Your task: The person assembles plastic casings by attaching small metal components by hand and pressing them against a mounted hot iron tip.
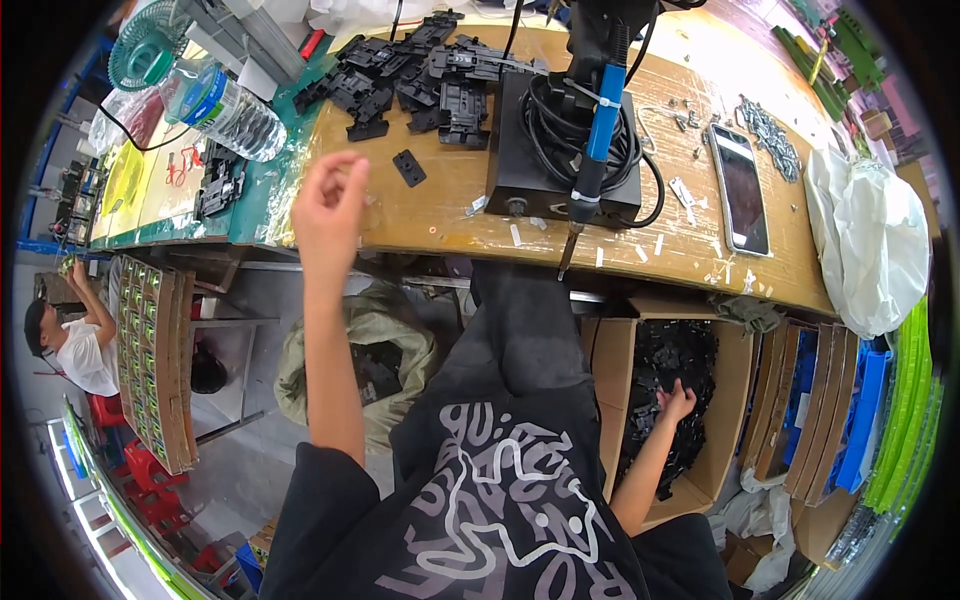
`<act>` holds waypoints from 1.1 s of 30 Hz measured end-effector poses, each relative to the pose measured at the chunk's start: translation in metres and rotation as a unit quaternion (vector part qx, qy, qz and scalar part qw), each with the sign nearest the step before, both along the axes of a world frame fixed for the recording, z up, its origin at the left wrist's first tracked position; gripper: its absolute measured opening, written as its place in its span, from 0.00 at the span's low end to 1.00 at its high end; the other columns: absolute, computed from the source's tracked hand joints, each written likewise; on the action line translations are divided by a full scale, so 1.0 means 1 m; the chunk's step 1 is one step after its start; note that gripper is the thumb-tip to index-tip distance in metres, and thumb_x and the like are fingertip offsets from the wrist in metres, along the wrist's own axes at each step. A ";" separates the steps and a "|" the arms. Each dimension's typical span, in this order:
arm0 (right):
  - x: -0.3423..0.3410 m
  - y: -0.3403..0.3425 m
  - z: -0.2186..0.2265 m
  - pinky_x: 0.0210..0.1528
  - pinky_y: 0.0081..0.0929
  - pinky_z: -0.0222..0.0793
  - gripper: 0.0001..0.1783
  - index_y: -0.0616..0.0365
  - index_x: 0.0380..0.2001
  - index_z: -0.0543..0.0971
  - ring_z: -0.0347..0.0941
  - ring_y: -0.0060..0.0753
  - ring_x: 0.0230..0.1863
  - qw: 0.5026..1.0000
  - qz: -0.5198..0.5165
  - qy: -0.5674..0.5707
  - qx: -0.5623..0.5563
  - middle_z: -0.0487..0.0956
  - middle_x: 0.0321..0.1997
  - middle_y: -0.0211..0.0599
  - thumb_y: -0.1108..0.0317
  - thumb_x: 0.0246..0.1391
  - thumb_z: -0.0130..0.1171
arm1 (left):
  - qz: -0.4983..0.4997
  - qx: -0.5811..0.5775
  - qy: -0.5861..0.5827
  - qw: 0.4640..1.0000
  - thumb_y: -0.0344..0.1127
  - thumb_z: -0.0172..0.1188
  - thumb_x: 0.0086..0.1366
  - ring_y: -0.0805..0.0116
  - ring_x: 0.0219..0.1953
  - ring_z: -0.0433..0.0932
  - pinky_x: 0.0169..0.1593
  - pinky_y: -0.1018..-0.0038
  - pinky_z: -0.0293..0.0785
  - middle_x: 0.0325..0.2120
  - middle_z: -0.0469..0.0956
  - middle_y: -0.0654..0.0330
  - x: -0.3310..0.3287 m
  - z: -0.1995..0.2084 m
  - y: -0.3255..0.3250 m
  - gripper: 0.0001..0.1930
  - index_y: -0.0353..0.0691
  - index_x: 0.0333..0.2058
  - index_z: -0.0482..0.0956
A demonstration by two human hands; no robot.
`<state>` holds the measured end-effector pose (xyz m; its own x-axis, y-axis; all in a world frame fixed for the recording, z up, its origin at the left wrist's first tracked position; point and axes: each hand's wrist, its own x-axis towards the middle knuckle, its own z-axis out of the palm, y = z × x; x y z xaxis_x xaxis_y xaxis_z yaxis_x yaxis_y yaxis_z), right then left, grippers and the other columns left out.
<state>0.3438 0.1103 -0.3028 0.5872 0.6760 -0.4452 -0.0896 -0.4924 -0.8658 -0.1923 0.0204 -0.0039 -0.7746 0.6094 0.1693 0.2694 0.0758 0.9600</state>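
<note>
My left hand (330, 198) hovers over the front edge of the wooden workbench, fingers loosely curled, thumb and forefinger apart, with nothing seen between them. Just right of it lies a small flat black plate (408, 168) with holes. Beyond, black moulded plastic parts (462, 108) are heaped on the bench. Down at my right, my right hand (677, 402) reaches into a cardboard box (618, 400) over a pile of small black pieces (672, 350). Its thumb and fingers are apart; whether a dark piece touches them is unclear. An electric screwdriver (603, 115) hangs bit-down in front of a black box-shaped unit.
A phone (738, 190), a pile of screws (768, 135) and a white plastic bag (865, 240) lie on the right. At the left stand a water bottle (225, 108) and an open sack (290, 385) below. Another person (85, 345) works far left.
</note>
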 end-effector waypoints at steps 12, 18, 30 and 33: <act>0.013 0.021 0.067 0.27 0.20 0.70 0.20 0.57 0.42 0.68 0.71 0.28 0.29 0.995 0.002 0.014 0.095 0.74 0.37 0.37 0.66 0.45 0.58 | 0.029 -0.097 0.478 0.872 0.37 0.60 0.48 0.55 0.41 0.66 0.46 0.68 0.61 0.38 0.69 0.55 -0.057 -0.012 0.055 0.18 0.38 0.38 0.70; -0.093 0.082 0.241 0.30 0.16 0.66 0.17 0.60 0.43 0.67 0.68 0.22 0.31 0.926 0.125 -0.098 0.342 0.71 0.37 0.36 0.69 0.49 0.54 | 0.017 -0.098 0.421 0.902 0.35 0.60 0.49 0.53 0.43 0.66 0.48 0.68 0.61 0.40 0.68 0.52 -0.061 -0.023 0.054 0.16 0.35 0.35 0.70; -0.149 0.270 0.274 0.34 0.21 0.67 0.15 0.63 0.36 0.72 0.71 0.26 0.30 0.819 0.373 -0.274 0.339 0.75 0.30 0.36 0.70 0.42 0.56 | 0.060 -0.066 0.403 0.911 0.30 0.56 0.48 0.61 0.35 0.69 0.42 0.72 0.64 0.32 0.68 0.54 -0.058 -0.018 0.050 0.12 0.35 0.32 0.69; -0.157 0.289 0.278 0.33 0.24 0.66 0.16 0.61 0.35 0.73 0.71 0.28 0.29 0.810 0.378 -0.348 0.283 0.75 0.27 0.37 0.68 0.40 0.58 | 0.053 -0.070 0.377 0.922 0.30 0.55 0.47 0.59 0.36 0.67 0.42 0.70 0.63 0.31 0.67 0.54 -0.053 -0.017 0.051 0.11 0.35 0.32 0.68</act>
